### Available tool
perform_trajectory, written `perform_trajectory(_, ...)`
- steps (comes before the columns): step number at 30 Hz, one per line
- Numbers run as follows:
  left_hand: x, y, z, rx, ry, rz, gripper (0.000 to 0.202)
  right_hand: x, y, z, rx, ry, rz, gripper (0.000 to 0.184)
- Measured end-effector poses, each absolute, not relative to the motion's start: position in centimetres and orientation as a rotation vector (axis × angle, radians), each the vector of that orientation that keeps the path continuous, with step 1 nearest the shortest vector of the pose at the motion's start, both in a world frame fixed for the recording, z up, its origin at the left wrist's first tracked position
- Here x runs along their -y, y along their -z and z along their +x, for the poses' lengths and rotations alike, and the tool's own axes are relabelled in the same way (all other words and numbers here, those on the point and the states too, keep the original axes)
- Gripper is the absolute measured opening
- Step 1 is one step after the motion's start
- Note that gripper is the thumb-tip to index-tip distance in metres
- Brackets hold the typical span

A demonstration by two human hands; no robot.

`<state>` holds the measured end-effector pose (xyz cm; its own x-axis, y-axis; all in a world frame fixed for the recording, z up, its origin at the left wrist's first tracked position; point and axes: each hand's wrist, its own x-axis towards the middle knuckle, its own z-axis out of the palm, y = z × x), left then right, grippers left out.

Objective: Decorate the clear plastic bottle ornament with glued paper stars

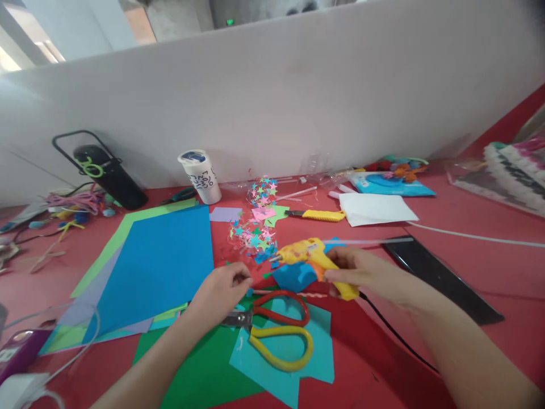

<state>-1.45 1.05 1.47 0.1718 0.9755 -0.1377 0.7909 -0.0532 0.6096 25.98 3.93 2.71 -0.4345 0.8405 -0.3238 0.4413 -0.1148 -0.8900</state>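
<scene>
My right hand [361, 267] is wrapped round the handle of a yellow hot glue gun [304, 250]. A clear glue stick pokes out behind it, and the nozzle points left. To the left of the nozzle, the fingers of my left hand [223, 292] are curled together; whatever they pinch is too small or hidden to name. A thin pink stick [272, 292] and a speck of blue lie by those fingertips. Below sit scissors [281, 346] with one red and one yellow handle, on cut turquoise paper [317, 341] and green paper [191, 363]. Blue scraps [293, 276] lie under the glue gun.
Coloured sheets, a blue one [166, 261] on top, lie left. Behind stand a black bottle [108, 176] and white cup [200, 179]. Star confetti [255, 236], a yellow utility knife [319, 215], white paper [378, 208] and a black strip [443, 278] lie about. The gun's cord [395, 332] trails right.
</scene>
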Motion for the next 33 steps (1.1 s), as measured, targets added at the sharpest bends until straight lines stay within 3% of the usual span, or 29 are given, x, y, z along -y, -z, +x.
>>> perform_trajectory(2,-1.1,-1.2,-0.8,-1.643,-0.398,1.900,0.017,-4.0,-2.9,26.6,1.419,-1.789,-1.251,0.032)
perform_trajectory(5,-1.2,-1.2,0.4,-1.601,-0.374,1.939,0.019,-4.1,-2.6,26.7,1.131,-1.855,-1.131,0.024)
perform_trajectory(17,-1.5,-0.5,-2.1,-1.669,-0.349,1.941,0.013,-4.2,-1.0,25.4,1.148,-1.864,-1.095,0.009)
perform_trajectory(23,-1.9,-0.6,-4.7,-1.832,-0.420,1.855,0.028,-4.5,-0.5,25.5,1.156,-1.771,-1.091,0.007)
perform_trajectory(33,-1.1,-0.6,-6.9,-1.897,-0.488,1.790,0.020,-4.2,-0.7,25.2,1.055,-1.716,-1.140,0.017)
